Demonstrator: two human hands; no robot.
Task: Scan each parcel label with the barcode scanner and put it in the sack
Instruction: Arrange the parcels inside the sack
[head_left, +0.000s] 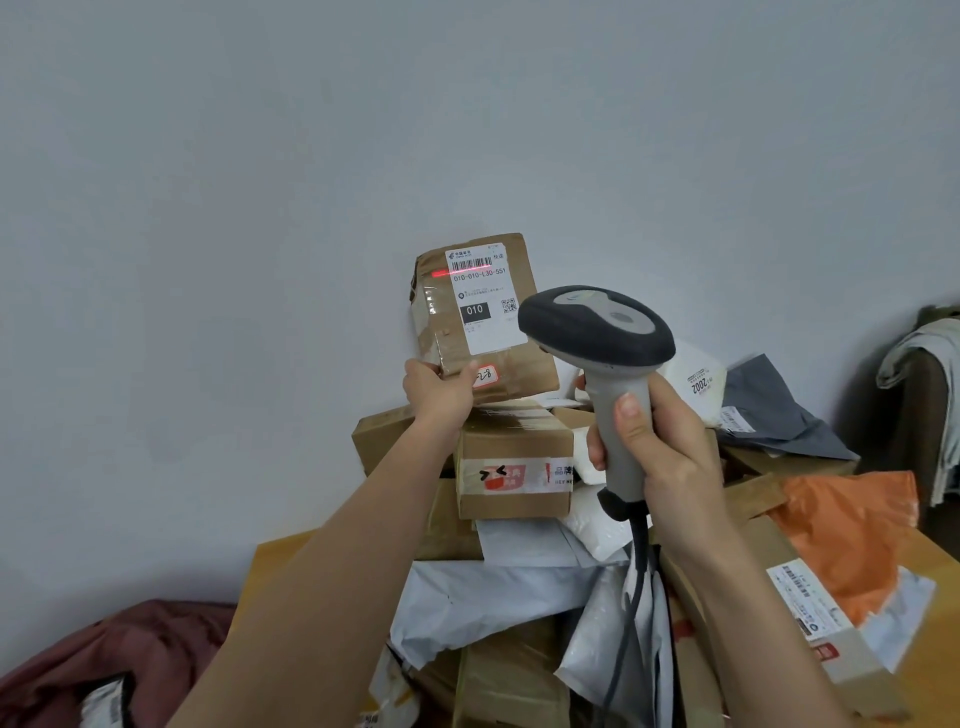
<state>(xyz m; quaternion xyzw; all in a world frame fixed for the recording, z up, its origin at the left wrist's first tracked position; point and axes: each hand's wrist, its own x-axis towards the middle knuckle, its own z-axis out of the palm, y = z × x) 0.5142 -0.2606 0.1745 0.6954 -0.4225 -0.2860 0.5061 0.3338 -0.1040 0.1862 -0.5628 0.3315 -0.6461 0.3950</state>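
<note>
My left hand (439, 387) gripped a tape-wrapped brown cardboard parcel (483, 317) upright above the far pile. Its white label (485, 299) read "010-010-L30-551" and "010", red line across the barcode. My right hand (660, 452) clasped a grey handheld scanner (605, 358).

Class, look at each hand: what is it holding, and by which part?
The left hand grips the brown parcel by its bottom left corner. The right hand holds the barcode scanner by its grey handle, fingers wrapped round it.
</note>
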